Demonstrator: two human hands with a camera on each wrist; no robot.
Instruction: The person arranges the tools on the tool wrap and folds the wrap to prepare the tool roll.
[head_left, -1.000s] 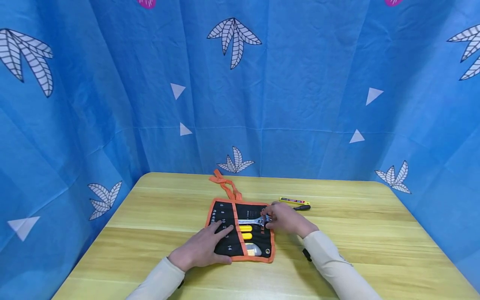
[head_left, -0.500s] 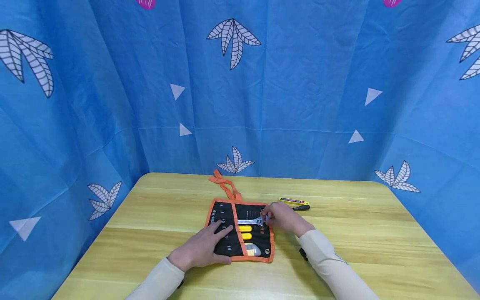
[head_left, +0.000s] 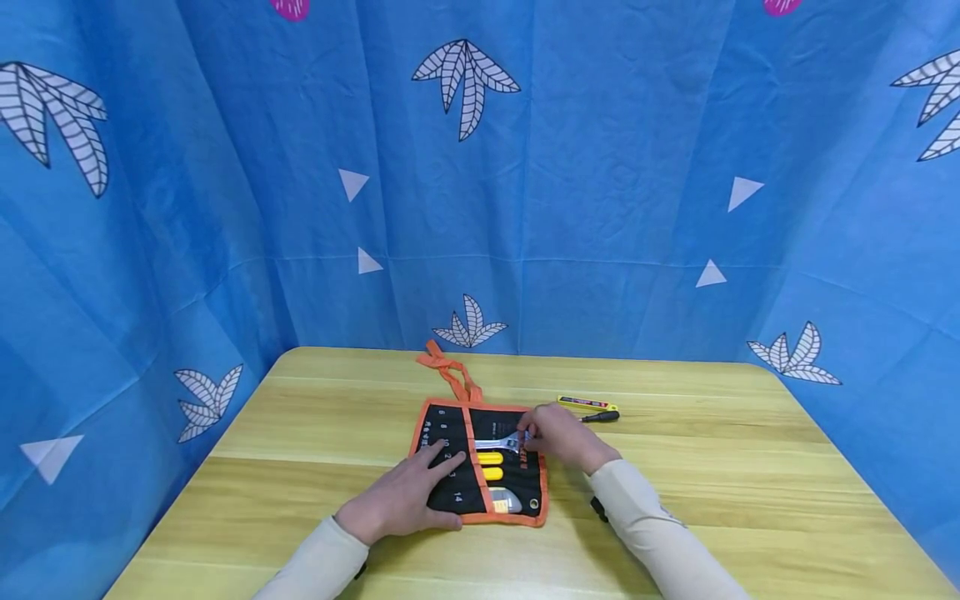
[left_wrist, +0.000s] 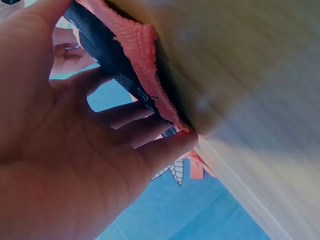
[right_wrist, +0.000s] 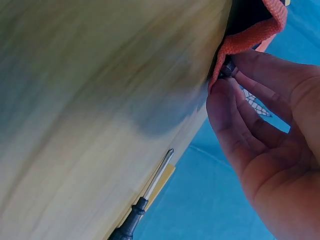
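A black tool pouch [head_left: 517, 487] with orange trim lies spread on the table. My left hand [head_left: 401, 496] rests on its numbered pocket side with fingers spread; the left wrist view shows those fingers [left_wrist: 132, 122] along the pouch's orange edge. An adjustable wrench [head_left: 501, 442] sits in the top pocket, its head sticking out. My right hand [head_left: 566, 435] pinches the wrench by its head end, which the fingers partly cover. Below it, two yellow handles [head_left: 491, 458] and a utility knife [head_left: 505, 500] poke from other pockets.
A black-handled screwdriver [head_left: 602, 416] and a yellow packet [head_left: 585, 403] lie behind my right hand. Orange tie straps [head_left: 450, 371] trail from the pouch toward the table's back edge. A blue curtain [head_left: 630, 167] hangs behind the wooden table [head_left: 712, 467].
My right hand has shifted slightly left with the wrench, which now sits a little deeper in its pocket. The left hand has stayed in place.
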